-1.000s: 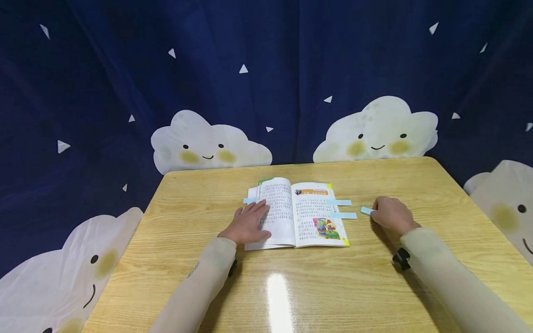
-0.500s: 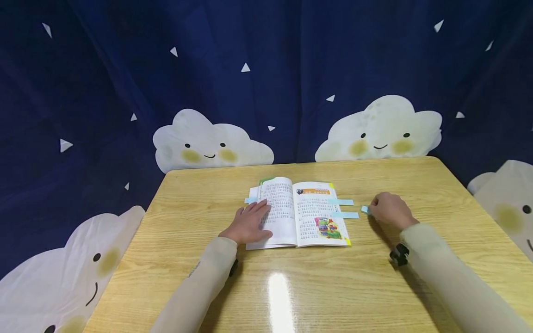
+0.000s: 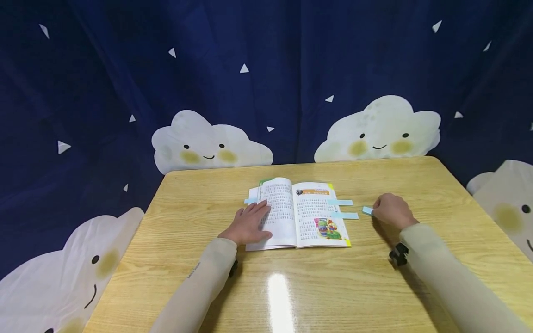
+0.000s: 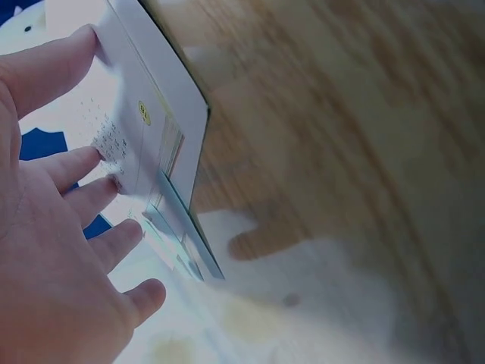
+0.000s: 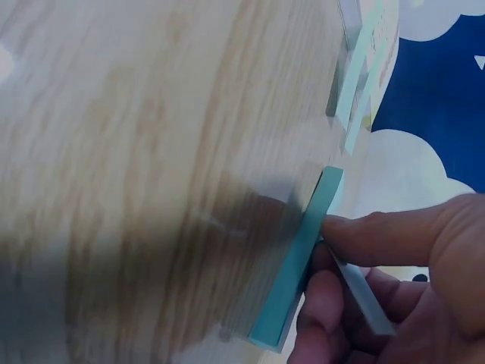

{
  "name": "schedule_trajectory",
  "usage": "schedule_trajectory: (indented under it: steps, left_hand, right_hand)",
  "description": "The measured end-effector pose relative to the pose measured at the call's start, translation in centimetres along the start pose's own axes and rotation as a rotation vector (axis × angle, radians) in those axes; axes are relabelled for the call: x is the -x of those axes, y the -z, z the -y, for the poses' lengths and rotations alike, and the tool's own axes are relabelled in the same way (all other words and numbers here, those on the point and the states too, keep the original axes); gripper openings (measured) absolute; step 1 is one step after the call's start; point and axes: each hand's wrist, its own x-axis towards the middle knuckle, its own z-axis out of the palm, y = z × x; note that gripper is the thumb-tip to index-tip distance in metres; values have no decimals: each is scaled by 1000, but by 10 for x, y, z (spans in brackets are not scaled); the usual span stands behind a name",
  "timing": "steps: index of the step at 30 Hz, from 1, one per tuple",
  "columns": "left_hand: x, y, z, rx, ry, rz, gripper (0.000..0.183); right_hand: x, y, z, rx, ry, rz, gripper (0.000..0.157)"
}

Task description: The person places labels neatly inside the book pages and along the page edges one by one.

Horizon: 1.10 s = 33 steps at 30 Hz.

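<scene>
An open book (image 3: pixel 280 210) lies on the table, printed text on both pages and a coloured picture on the right one. My left hand (image 3: pixel 248 224) rests on the left page with fingers spread; the left wrist view shows its straight fingers (image 4: pixel 92 199) over the paper. Right of the book, my right hand (image 3: pixel 392 212) pinches a light blue pad of sticky index tabs (image 5: pixel 297 265) between thumb and fingers. A thin pale strip (image 5: pixel 365 299) juts back from the pinch, under the thumb. Two blue tabs (image 3: pixel 345 215) stick out past the right page's edge.
Another blue tab (image 3: pixel 250 200) protrudes at the book's left side. The wooden table (image 3: pixel 325 286) ends at a dark blue curtain (image 3: pixel 283 69) with smiling clouds. Black straps (image 3: pixel 399 254) circle the wrists below the sleeves.
The right hand shifts slightly and the tab pad turns a little in its grip, less of it showing half a second ago than now. The left hand stays on the page.
</scene>
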Motion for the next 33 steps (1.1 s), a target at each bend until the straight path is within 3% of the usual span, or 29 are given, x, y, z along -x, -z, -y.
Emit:
schedule_trajectory:
  steps: [16,33]
  left_hand:
    - [-1,-2,0,23,3,-7,77]
    - [-2,0,-2,-1,18,-4,77]
  right_hand:
    - [0,0,-4,-41,32,64,31]
    - [-4,5,0,-43,3,68,35]
